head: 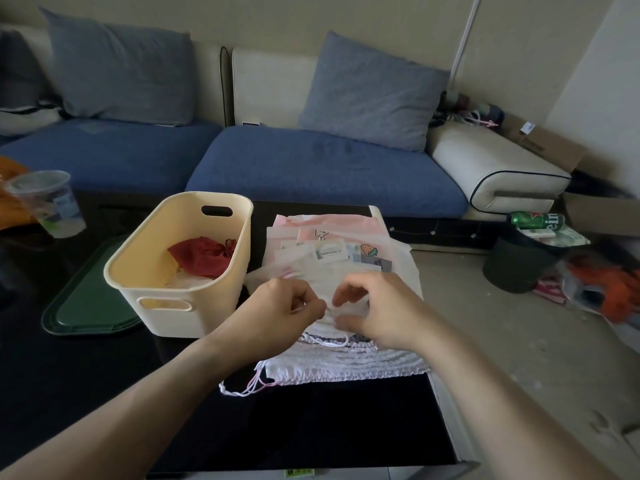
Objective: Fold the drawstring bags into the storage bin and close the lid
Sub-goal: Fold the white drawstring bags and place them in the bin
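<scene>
We're looking at a low black glossy table [104, 393] in front of the sofa. On it, left of centre, sits a cream storage bin [194, 306], and just beside it on the left a dark green lid [86, 306] lies flat. To the bin's right we've got a fanned stack of pale drawstring bags [346, 365], cords trailing onto the black top. Far left, a clear plastic cup [52, 206] stands upright, with something orange [10, 188] behind it, too blurred to name.
</scene>
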`<state>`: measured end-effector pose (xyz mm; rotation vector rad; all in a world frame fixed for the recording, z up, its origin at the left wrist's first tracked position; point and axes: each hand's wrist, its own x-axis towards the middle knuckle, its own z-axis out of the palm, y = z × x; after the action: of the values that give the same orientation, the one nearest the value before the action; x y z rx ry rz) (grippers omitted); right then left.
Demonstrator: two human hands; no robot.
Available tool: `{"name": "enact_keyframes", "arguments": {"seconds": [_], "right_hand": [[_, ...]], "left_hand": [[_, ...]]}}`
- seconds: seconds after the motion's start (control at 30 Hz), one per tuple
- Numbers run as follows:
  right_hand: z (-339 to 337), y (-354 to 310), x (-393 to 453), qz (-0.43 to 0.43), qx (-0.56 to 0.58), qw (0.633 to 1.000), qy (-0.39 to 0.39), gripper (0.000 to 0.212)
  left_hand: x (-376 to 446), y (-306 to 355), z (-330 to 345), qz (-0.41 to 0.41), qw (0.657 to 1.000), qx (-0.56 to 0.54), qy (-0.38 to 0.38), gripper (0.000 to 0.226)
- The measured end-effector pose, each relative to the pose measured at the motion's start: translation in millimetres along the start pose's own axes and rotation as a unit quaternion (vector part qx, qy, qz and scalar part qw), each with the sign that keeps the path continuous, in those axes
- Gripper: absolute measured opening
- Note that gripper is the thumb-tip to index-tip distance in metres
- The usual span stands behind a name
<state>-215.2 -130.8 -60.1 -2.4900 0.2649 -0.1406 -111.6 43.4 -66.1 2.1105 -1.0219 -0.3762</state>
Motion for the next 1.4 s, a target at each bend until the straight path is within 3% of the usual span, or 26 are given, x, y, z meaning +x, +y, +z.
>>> {"name": "enact_keyframes", "arguments": {"seconds": [0.13, 0.23, 0.37, 0.47, 0.73, 0.9, 0.97, 1.07, 1.2, 1.4], "right_hand": [[-6.9, 0.1, 3.0, -0.029, 0.027, 0.998, 0.041, 0.012], [-3.0, -0.3, 5.4, -0.049, 0.026, 0.998, 0.034, 0.015], [4.6, 0.0, 7.4, -0.054, 0.039, 0.998, 0.023, 0.014], [7.1, -4.3, 5.5, -0.061, 0.051, 0.997, 0.008, 0.023], [8.8, -9.8, 7.6, -0.065, -0.010, 0.995, 0.078, 0.014], [-0.9, -6.6, 5.8, -0.023, -0.028, 0.999, 0.040, 0.006], [-2.2, -5.2, 4.1, 0.008, -0.014, 1.000, 0.017, 0.017], [0.2, -5.0, 3.7, 0.027, -0.082, 0.996, 0.022, 0.037], [0.3, -4.0, 5.6, -0.011, -0.055, 0.997, 0.044, 0.024], [-7.9, -2.0, 2.1, -0.036, -0.026, 0.998, 0.047, 0.025]], "left_hand": [[-0.5, 5.3, 0.3, -0.056, 0.965, -0.251, 0.052, 0.034], [1.1, 6.9, -1.0, -0.067, 0.949, -0.296, 0.088, 0.031], [-2.3, 10.1, -0.9, -0.035, 0.926, -0.376, 0.026, 0.029], [-5.2, 12.9, 5.8, -0.030, 0.926, -0.375, -0.015, 0.030], [0.0, 8.0, 10.1, -0.023, 0.936, -0.343, 0.079, 0.026], [0.6, -0.4, 4.6, -0.005, 0.943, -0.299, 0.144, 0.016], [2.3, -1.8, 3.4, -0.016, 0.934, -0.330, 0.134, 0.016], [4.1, -1.7, 4.1, -0.011, 0.921, -0.378, 0.096, 0.019], [4.1, -2.1, 6.0, -0.007, 0.924, -0.373, 0.088, 0.021], [5.0, -6.1, 8.4, -0.022, 0.931, -0.346, 0.118, 0.023]]}}
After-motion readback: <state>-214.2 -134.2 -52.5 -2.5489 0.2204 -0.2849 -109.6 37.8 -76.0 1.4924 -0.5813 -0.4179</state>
